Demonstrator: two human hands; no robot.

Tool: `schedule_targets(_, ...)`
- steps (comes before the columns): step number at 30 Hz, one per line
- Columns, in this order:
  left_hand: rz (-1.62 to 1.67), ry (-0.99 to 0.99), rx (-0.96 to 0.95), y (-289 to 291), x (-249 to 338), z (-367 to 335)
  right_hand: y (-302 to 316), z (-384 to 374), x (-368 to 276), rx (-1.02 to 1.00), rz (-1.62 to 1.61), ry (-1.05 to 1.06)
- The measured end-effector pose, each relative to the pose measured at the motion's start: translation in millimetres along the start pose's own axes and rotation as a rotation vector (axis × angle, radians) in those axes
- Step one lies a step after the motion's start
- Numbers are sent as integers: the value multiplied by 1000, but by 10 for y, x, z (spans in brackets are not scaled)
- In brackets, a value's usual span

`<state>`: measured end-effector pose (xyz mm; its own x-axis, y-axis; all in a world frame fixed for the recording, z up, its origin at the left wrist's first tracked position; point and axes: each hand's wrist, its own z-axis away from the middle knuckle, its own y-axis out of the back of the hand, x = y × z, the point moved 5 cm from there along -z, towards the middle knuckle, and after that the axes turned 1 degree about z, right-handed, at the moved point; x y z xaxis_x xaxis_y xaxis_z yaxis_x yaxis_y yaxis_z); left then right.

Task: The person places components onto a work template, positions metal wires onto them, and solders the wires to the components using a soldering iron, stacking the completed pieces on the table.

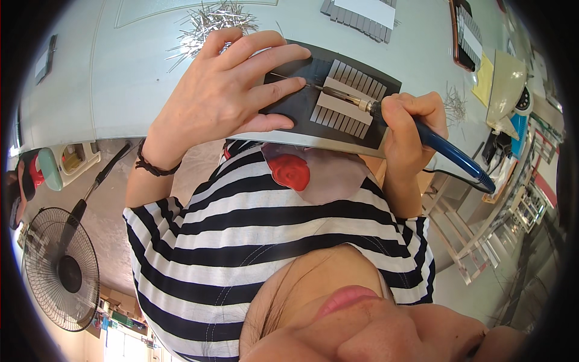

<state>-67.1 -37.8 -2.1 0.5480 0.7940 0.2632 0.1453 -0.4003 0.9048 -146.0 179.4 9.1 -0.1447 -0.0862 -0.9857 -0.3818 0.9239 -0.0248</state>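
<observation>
My right hand point(416, 123) is closed around the blue handle of a soldering iron point(452, 151). The iron's metal tip points left, over a row of small grey rectangular pieces point(356, 75) with a lighter bar point(344, 104) lying across them. These lie on a flat black board point(389, 87) at the table's near edge. Over the board's left part my left hand point(220, 96) is spread, fingers apart, one fingertip close to the iron's tip. Beneath those fingers a thin wire-like line shows; whether they press it is unclear.
A heap of thin silvery metal leads point(220, 24) lies beyond my left hand, with a smaller scatter point(455, 105) at right. More grey pieces point(362, 18) lie at the back. At right are a dark-framed tray point(461, 42) and a pale dialled device point(506, 90). A fan point(66, 271) stands lower left.
</observation>
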Motion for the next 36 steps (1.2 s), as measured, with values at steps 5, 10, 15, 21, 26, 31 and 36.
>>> schedule_targets(5, 6, 0, 3, 4, 3, -3, -2, 0, 6, -6, -1, 4)
schedule_targets(10, 15, 0, 3, 1, -2, -2, 14, 12, 12, -12, 45, 38)
schedule_targets(15, 9, 0, 4, 3, 0, -1, 16, -8, -14, -48, 113, 74)
schedule_targets(21, 16, -6, 6, 15, -14, -2, -48, -43, -117, -115, 275, 151)
schedule_targets(26, 13, 4, 19, 8, 0, -17, -12, -43, -109, -125, 245, 135)
schedule_targets(31, 9, 7, 30, 1, 8, -42, 43, -30, -70, -93, 201, 96)
schedule_targets(36, 19, 23, 27, 0, 8, -47, 43, -16, -70, -101, 230, 141)
